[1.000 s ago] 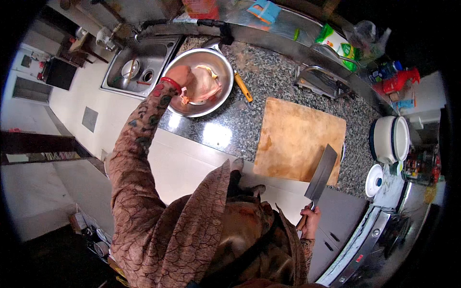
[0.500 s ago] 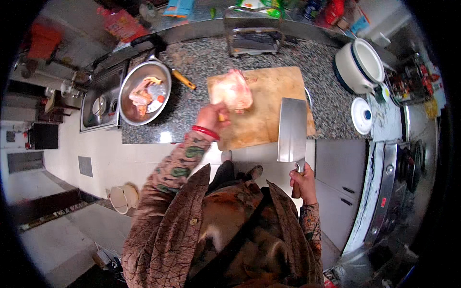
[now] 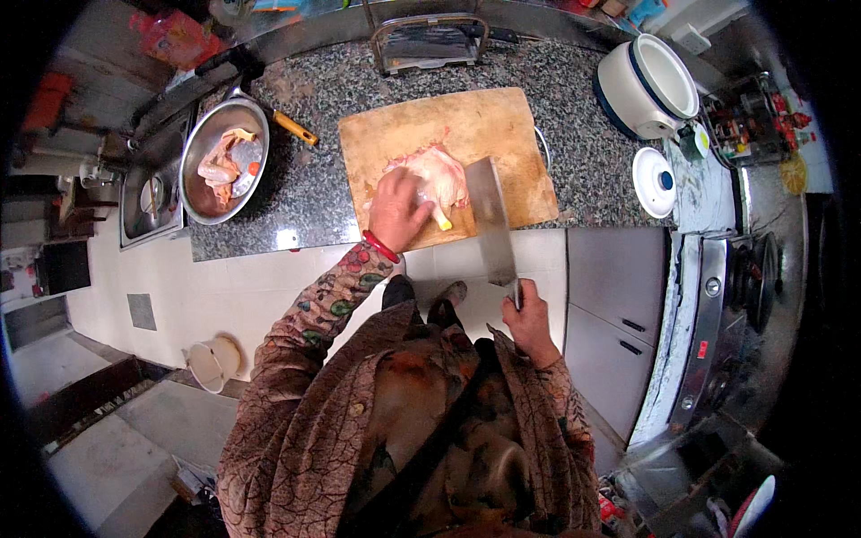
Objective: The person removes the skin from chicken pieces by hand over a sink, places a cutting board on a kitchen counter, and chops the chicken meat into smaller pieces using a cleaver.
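Note:
On the wooden cutting board (image 3: 507, 125) lies a raw chicken leg (image 3: 442, 175), skin side up, its yellowish bone end toward me. Resting against its left side, my left hand (image 3: 399, 206) has its thumb apart and its fingers loosely spread, with the fingertips partly lost against the meat. The bone end is free of the fingers. My right hand (image 3: 531, 318) is closed round the handle of a cleaver (image 3: 491, 224). Its broad blade points away from me, with its far end over the board just right of the chicken leg.
To the left, a metal bowl (image 3: 186, 175) holds raw chicken pieces, beside a yellow-handled tool (image 3: 294, 128) and a sink (image 3: 132, 211). A knife rack (image 3: 429, 45) stands behind the board. At right are a white pot (image 3: 623, 94), a white lid (image 3: 652, 184) and a stove (image 3: 704, 332).
The chicken leg, held up over the board before, now lies flat on it. My left hand has let go of the bone end. The cleaver has come left, its blade now tilted beside the meat.

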`<state>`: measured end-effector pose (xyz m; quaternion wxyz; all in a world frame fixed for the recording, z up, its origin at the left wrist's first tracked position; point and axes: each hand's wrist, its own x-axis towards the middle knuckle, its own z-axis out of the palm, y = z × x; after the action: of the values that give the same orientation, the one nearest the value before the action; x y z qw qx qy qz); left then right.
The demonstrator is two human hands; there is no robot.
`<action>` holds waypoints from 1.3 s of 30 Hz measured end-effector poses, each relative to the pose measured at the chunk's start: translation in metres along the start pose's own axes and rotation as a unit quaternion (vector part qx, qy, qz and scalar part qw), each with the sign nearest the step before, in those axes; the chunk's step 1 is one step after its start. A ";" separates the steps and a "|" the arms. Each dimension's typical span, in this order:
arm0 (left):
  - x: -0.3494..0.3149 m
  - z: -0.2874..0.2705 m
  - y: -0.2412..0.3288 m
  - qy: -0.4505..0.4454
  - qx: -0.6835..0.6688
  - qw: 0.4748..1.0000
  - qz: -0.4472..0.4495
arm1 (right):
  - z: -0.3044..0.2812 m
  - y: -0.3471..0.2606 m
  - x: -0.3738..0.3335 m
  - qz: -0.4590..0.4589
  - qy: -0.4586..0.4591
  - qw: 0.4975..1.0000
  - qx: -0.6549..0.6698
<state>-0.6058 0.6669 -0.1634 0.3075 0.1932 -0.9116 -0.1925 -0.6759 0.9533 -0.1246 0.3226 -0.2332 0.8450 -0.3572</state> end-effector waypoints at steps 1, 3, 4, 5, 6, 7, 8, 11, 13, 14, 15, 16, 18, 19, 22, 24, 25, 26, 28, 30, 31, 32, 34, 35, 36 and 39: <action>0.001 0.002 -0.002 -0.041 -0.018 0.999 -0.002 | 0.003 -0.007 0.003 -0.010 -0.004 1.000 -0.004; 0.003 0.006 -0.007 -0.124 -0.054 0.991 -0.007 | 0.006 -0.023 0.007 -0.029 -0.013 0.999 -0.012; 0.002 0.010 -0.011 -0.112 -0.062 0.992 -0.006 | 0.008 -0.032 0.011 -0.016 -0.018 0.998 -0.050; 0.000 0.012 -0.013 -0.107 -0.062 0.992 -0.001 | 0.008 -0.037 0.015 -0.037 -0.021 0.997 -0.071; -0.001 0.013 -0.015 -0.104 -0.062 0.993 0.005 | 0.009 -0.041 0.019 -0.057 -0.021 0.994 -0.091; -0.002 0.015 -0.017 -0.101 -0.063 0.993 0.012 | 0.009 -0.044 0.022 -0.076 -0.022 0.991 -0.111; -0.003 0.017 -0.018 -0.090 -0.071 0.993 0.016 | 0.010 -0.046 0.026 -0.096 -0.016 0.988 -0.119; -0.003 0.022 -0.021 -0.063 -0.085 0.994 0.023 | 0.015 -0.046 0.037 -0.137 -0.007 0.978 -0.155; -0.004 0.024 -0.022 -0.055 -0.083 0.995 0.022 | 0.019 -0.045 0.043 -0.138 -0.015 0.971 -0.193; -0.004 0.025 -0.021 -0.055 -0.079 0.995 0.020 | 0.019 -0.048 0.045 -0.120 -0.025 0.970 -0.209; -0.002 0.023 -0.019 -0.057 -0.074 0.995 0.020 | 0.018 -0.056 0.047 -0.101 -0.034 0.969 -0.224; -0.002 0.023 -0.018 -0.058 -0.070 0.996 0.019 | 0.019 -0.062 0.049 -0.082 -0.043 0.967 -0.239; -0.004 0.029 -0.022 -0.057 -0.074 0.995 0.019 | 0.021 -0.069 0.052 -0.073 -0.070 0.955 -0.279; -0.005 0.032 -0.024 -0.056 -0.076 0.995 0.018 | 0.022 -0.072 0.055 -0.068 -0.085 0.948 -0.298; -0.008 0.033 -0.028 -0.067 -0.082 0.994 0.011 | 0.025 -0.086 0.073 -0.054 -0.092 0.961 -0.255; -0.010 0.032 -0.028 -0.094 -0.077 0.993 0.006 | 0.027 -0.105 0.094 -0.092 -0.099 0.959 -0.248; -0.010 0.031 -0.028 -0.109 -0.074 0.991 0.007 | 0.030 -0.113 0.107 -0.110 -0.101 0.958 -0.243; -0.010 0.031 -0.028 -0.110 -0.062 0.992 0.009 | 0.038 -0.113 0.123 -0.112 -0.087 0.961 -0.236; -0.008 0.032 -0.025 -0.108 -0.040 0.993 0.015 | 0.050 -0.108 0.147 -0.118 -0.056 0.966 -0.225; -0.014 0.036 -0.028 -0.118 -0.045 0.992 0.022 | 0.045 -0.108 0.141 -0.080 -0.072 0.965 -0.238; -0.014 0.038 -0.033 -0.119 -0.044 0.992 0.025 | 0.041 -0.114 0.139 -0.066 -0.080 0.964 -0.246; -0.017 0.039 -0.033 -0.121 -0.040 0.992 0.018 | 0.029 -0.121 0.119 -0.088 -0.104 0.955 -0.262; -0.016 0.040 -0.032 -0.124 -0.040 0.991 0.019 | 0.024 -0.107 0.099 0.050 -0.155 0.936 -0.312; -0.017 0.041 -0.031 -0.127 -0.043 0.991 0.016 | 0.023 -0.107 0.104 -0.001 -0.153 0.936 -0.318; -0.017 0.040 -0.033 -0.124 -0.057 0.991 -0.002 | 0.025 -0.109 0.110 -0.051 -0.151 0.934 -0.319; -0.015 0.039 -0.032 -0.120 -0.062 0.991 0.015 | 0.049 -0.108 0.138 -0.151 -0.076 0.951 -0.258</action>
<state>-0.6122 0.6563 -0.2145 0.2105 0.1356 -0.9310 -0.2657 -0.7176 0.7762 -0.1219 0.2567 -0.4600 0.8362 -0.1525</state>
